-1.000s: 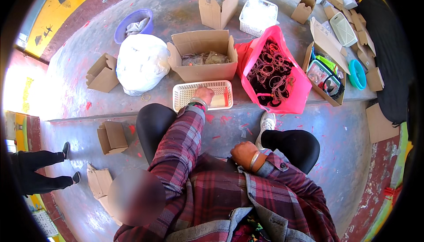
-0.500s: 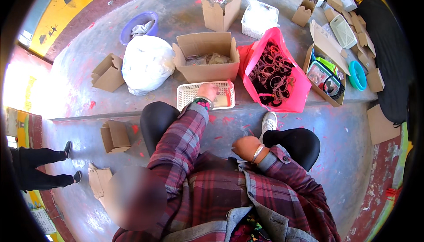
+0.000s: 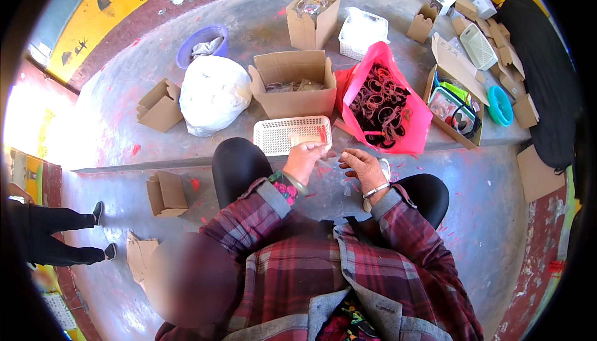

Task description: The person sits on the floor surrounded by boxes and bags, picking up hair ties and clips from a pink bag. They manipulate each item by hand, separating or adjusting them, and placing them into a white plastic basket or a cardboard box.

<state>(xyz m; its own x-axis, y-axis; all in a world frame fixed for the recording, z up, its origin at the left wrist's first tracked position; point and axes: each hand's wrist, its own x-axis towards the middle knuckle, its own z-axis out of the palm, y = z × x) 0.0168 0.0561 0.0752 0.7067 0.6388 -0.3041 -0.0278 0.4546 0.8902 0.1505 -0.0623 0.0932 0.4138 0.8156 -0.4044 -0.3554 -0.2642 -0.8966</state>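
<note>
My left hand is raised between my knees, thumb and fingers pinched together at the near right corner of a white plastic basket. Facing it, my right hand has its fingers bent and its thumb close to the fingertips. Something thin and see-through seems to lie between the two hands, too faint to name. The basket holds a pale flat piece and small red bits. Right of it stands a pink bag full of dark and pink looped bands.
Behind the basket is an open cardboard box with clear packets. A white bundle, a purple basin and a small carton are left. To the right stand a filled carton and a teal basin. A person stands far left.
My left hand has come out of the basket toward me, its fingers now pinched. My right hand has risen from my lap to meet it.
</note>
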